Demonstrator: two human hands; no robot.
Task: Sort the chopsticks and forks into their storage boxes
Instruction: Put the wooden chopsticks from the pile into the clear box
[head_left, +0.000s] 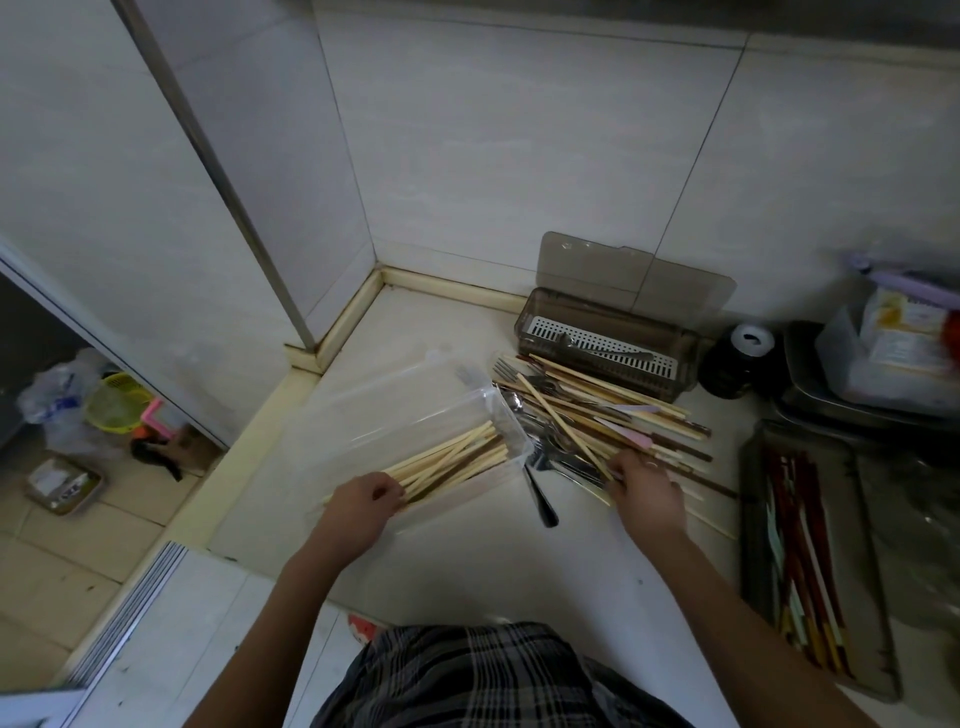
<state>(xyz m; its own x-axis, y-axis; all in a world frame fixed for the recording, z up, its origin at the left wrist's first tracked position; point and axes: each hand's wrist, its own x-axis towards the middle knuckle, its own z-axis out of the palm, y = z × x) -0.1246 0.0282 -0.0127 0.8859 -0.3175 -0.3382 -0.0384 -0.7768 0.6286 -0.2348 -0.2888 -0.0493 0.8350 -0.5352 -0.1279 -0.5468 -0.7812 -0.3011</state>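
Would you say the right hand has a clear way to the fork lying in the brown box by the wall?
Probably yes. The brown box stands open, its lid tipped back against the wall, and the fork lies bare on the white tray. The right hand would only pass over the mixed pile.

No text, brand or number can be read here. The packets (893, 332) in the clear container, to the right of the brown storage box (608, 345), carry some print, but it is too blurred to make out. The plastic bag (49, 402) on the floor, far to the left of that box, shows blue marks that cannot be read. The small tray (62, 486) on the floor near the bag has a dark label, also not legible.
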